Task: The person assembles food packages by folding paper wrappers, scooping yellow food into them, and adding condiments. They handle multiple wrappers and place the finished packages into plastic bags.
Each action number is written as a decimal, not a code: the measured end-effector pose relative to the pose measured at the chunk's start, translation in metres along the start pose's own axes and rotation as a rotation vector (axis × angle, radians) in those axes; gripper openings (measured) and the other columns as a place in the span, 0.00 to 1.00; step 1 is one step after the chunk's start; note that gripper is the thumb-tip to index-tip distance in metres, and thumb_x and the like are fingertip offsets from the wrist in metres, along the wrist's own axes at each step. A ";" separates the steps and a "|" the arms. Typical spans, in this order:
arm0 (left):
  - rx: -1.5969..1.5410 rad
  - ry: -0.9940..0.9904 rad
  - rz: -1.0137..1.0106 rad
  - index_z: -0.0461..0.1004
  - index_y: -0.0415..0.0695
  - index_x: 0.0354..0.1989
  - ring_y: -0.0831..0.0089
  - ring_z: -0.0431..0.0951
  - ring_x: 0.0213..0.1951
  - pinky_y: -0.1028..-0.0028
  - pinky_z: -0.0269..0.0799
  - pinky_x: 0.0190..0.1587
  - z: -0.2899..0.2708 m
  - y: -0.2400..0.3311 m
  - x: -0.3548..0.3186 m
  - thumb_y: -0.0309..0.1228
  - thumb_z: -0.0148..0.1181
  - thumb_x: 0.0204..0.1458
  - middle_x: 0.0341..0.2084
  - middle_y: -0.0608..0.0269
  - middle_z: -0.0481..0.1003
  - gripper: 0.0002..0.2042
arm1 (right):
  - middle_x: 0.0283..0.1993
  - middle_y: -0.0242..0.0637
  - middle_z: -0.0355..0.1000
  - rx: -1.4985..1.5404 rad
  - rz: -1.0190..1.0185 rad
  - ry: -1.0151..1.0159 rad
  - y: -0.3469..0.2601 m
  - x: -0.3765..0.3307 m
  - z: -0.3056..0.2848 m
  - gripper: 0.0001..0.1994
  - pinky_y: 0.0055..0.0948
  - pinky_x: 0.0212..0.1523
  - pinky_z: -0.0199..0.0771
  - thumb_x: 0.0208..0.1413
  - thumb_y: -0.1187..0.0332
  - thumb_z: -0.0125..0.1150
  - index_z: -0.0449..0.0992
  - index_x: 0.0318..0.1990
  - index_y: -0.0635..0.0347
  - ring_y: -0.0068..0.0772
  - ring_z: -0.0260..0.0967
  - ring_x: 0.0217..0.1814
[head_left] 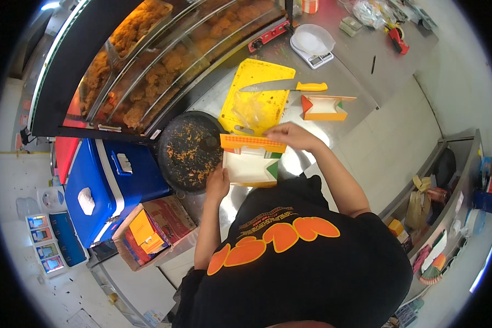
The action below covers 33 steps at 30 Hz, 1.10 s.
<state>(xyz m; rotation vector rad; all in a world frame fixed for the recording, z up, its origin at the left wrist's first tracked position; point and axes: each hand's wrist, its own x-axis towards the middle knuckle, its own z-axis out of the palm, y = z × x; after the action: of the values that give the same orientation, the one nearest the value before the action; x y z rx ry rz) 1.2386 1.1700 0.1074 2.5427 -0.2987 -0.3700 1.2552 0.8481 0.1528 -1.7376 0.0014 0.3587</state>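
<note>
An unfolded cardboard takeaway box (250, 167), white inside with orange and green outer panels, lies in front of me at the counter's near edge. My left hand (218, 181) grips its left side, the fingers partly hidden by the card. At the far right corner, my right hand (291, 135) has its fingers closed on the orange checked flap. Just beyond the box is a yellow cutting board (259, 74) with a crumpled clear plastic bag (247, 112) on it. A knife (279, 85) with a yellow handle rests across the board.
Left of the box is a round black pan (188, 150) with crumbs. A glass display case (164, 65) holds fried chicken. Another takeaway box (325, 108) stands right of the board, near a kitchen scale (312, 46). A blue cooler (117, 186) and carton (156, 232) are at left.
</note>
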 end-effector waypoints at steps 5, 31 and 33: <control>-0.069 0.051 -0.144 0.68 0.35 0.55 0.40 0.75 0.43 0.49 0.68 0.48 0.037 -0.003 0.018 0.32 0.43 0.60 0.38 0.36 0.76 0.18 | 0.40 0.50 0.73 -0.866 0.141 0.943 0.083 0.017 -0.035 0.31 0.46 0.51 0.66 0.51 0.55 0.63 0.67 0.57 0.71 0.52 0.68 0.47; 0.091 -0.034 -0.098 0.64 0.32 0.49 0.47 0.80 0.35 0.56 0.76 0.41 0.127 0.046 0.066 0.30 0.45 0.58 0.30 0.41 0.78 0.15 | 0.41 0.40 0.78 -0.816 -0.179 0.707 0.143 -0.034 -0.005 0.13 0.35 0.46 0.73 0.56 0.57 0.56 0.82 0.40 0.50 0.42 0.75 0.44; 0.082 -0.054 -0.096 0.62 0.30 0.53 0.46 0.80 0.35 0.56 0.75 0.42 0.130 0.053 0.061 0.30 0.45 0.57 0.30 0.41 0.78 0.18 | 0.42 0.43 0.78 -0.623 -0.035 0.704 0.146 -0.031 0.000 0.14 0.38 0.46 0.73 0.56 0.55 0.56 0.81 0.40 0.53 0.45 0.75 0.45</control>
<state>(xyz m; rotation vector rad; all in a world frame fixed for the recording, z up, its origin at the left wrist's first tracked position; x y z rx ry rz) 1.2472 1.0452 0.0184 2.6369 -0.2161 -0.4735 1.1966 0.8127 0.0206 -2.3958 0.4040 -0.3343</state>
